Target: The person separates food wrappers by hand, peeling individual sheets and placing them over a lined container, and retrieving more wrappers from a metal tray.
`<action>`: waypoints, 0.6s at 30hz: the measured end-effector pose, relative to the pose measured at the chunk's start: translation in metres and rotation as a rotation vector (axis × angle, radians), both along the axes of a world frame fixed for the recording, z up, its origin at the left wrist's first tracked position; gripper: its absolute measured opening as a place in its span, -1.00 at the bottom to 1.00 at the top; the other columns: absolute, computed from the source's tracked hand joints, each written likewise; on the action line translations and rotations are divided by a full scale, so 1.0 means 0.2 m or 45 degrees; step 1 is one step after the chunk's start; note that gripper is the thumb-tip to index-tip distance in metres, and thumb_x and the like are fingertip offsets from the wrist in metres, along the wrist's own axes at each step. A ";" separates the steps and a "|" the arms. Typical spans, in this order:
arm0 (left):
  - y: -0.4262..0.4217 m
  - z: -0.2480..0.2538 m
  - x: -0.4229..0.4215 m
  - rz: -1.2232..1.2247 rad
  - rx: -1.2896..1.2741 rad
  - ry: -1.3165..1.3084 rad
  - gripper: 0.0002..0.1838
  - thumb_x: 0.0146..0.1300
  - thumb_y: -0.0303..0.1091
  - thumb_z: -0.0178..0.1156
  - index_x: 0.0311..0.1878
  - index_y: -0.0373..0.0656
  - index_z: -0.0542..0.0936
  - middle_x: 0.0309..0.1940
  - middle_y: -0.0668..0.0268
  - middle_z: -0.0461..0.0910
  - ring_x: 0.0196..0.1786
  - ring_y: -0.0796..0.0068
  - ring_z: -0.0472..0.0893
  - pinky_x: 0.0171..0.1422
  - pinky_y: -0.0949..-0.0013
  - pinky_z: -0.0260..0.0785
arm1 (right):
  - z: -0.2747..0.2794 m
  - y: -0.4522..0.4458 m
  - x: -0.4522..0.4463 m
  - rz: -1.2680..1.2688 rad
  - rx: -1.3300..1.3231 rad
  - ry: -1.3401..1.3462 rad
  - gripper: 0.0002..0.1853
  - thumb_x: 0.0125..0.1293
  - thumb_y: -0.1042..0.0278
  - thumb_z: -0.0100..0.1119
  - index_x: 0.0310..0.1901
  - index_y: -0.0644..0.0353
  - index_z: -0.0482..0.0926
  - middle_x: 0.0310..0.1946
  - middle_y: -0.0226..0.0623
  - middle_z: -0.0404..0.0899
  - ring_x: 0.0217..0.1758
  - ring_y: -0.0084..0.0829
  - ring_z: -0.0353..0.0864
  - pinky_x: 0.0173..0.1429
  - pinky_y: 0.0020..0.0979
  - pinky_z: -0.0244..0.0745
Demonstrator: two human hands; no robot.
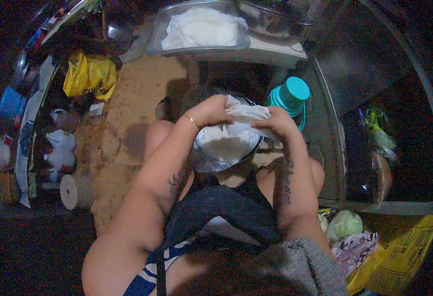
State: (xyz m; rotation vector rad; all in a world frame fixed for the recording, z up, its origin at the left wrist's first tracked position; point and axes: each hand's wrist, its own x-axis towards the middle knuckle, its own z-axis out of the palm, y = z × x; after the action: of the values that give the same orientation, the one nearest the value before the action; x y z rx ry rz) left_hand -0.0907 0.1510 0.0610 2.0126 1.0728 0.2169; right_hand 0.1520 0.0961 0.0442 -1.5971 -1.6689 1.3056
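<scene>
Both my hands grip a soft white folded piece (248, 114), stretched between them; I cannot tell whether it is cloth or dough. My left hand (212, 111) has its fingers closed on one end, and my right hand (279, 123) pinches the other. Under them is a round bowl (215, 164) that looks lined with clear plastic, with more white material (226, 147) inside. The hands partly cover the bowl. A tray (159, 48) farther off holds a heap of similar white material (205, 28).
Turquoise buckets (294, 92) stand beyond my right hand. A yellow plastic bag (89, 76), white jugs (61, 148) and a white roll (75, 191) lie to the left. At lower right are a cabbage (345, 225) and a yellow sack (404, 256). Brown cardboard (137, 79) covers the floor.
</scene>
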 end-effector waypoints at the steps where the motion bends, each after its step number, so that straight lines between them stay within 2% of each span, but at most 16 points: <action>1: 0.00 0.00 0.00 0.002 -0.014 0.019 -0.61 -0.07 -0.45 0.39 -0.09 -0.21 0.59 -0.29 0.27 0.67 -0.32 0.47 0.63 -0.22 0.32 0.52 | 0.02 0.00 0.00 0.001 -0.004 0.010 -0.57 -0.15 0.25 0.49 -0.23 0.32 0.65 -0.39 -0.33 0.65 -0.39 -0.52 0.56 -0.22 -0.45 0.46; 5: -0.01 0.06 -0.01 -0.019 0.164 0.114 -0.59 -0.09 -0.42 0.38 -0.09 -0.22 0.59 -0.25 0.23 0.68 -0.24 0.43 0.63 -0.09 0.30 0.49 | 0.10 -0.02 0.02 0.026 0.008 -0.118 -0.61 -0.12 0.30 0.45 -0.23 0.32 0.64 -0.40 -0.35 0.64 -0.39 -0.52 0.56 -0.22 -0.46 0.46; 7: 0.00 0.07 -0.02 -0.018 0.191 0.151 -0.59 -0.10 -0.42 0.37 -0.09 -0.22 0.59 -0.24 0.22 0.68 -0.22 0.41 0.64 -0.04 0.30 0.48 | 0.10 -0.01 0.06 0.039 0.002 -0.095 -0.62 -0.12 0.32 0.43 -0.23 0.33 0.64 -0.41 -0.36 0.63 -0.39 -0.52 0.56 -0.21 -0.46 0.46; 8: 0.00 0.08 -0.02 -0.055 0.093 0.105 -0.62 -0.10 -0.46 0.33 -0.11 -0.20 0.60 -0.25 0.22 0.68 -0.23 0.40 0.64 -0.06 0.30 0.48 | 0.08 0.00 0.08 0.008 -0.008 -0.127 -0.64 -0.12 0.36 0.40 -0.23 0.33 0.64 -0.40 -0.36 0.63 -0.38 -0.53 0.56 -0.21 -0.46 0.46; 11: 0.06 -0.03 -0.04 -0.049 0.109 0.117 -0.64 -0.08 -0.48 0.29 -0.11 -0.18 0.61 -0.25 0.23 0.69 -0.24 0.42 0.63 -0.06 0.29 0.48 | 0.01 0.02 0.13 0.049 0.069 -0.027 -0.56 -0.18 0.34 0.41 -0.15 0.22 0.64 -0.35 -0.26 0.68 -0.33 -0.38 0.64 -0.16 -0.34 0.52; 14: 0.06 -0.03 -0.04 -0.096 0.185 0.210 -0.67 -0.06 -0.51 0.23 -0.13 -0.14 0.62 -0.25 0.20 0.69 -0.23 0.32 0.66 -0.07 0.25 0.48 | -0.01 0.03 0.14 0.042 0.030 -0.004 -0.57 -0.19 0.36 0.38 -0.17 0.24 0.64 -0.34 -0.24 0.68 -0.31 -0.36 0.65 -0.15 -0.34 0.52; 17: 0.05 0.01 -0.03 -0.072 0.424 0.420 -0.68 -0.05 -0.51 0.20 -0.14 -0.11 0.63 -0.23 0.14 0.67 -0.18 0.16 0.66 -0.05 0.22 0.47 | -0.06 0.04 0.17 0.036 0.030 -0.012 -0.59 -0.20 0.37 0.36 -0.19 0.24 0.64 -0.35 -0.23 0.68 -0.31 -0.37 0.64 -0.15 -0.34 0.52; 18: 0.05 0.00 -0.03 -0.060 0.428 0.396 -0.68 -0.05 -0.51 0.20 -0.14 -0.10 0.63 -0.22 0.13 0.66 -0.16 0.13 0.65 -0.04 0.22 0.47 | -0.03 0.03 0.15 0.032 0.020 -0.061 -0.61 -0.18 0.42 0.31 -0.19 0.28 0.63 -0.37 -0.27 0.66 -0.33 -0.42 0.62 -0.17 -0.38 0.51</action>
State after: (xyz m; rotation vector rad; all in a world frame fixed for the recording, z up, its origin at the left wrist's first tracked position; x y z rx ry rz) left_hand -0.0970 0.1601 0.0618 2.4294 1.2430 0.0616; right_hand 0.1821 0.1017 0.0376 -1.6157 -1.7287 1.2727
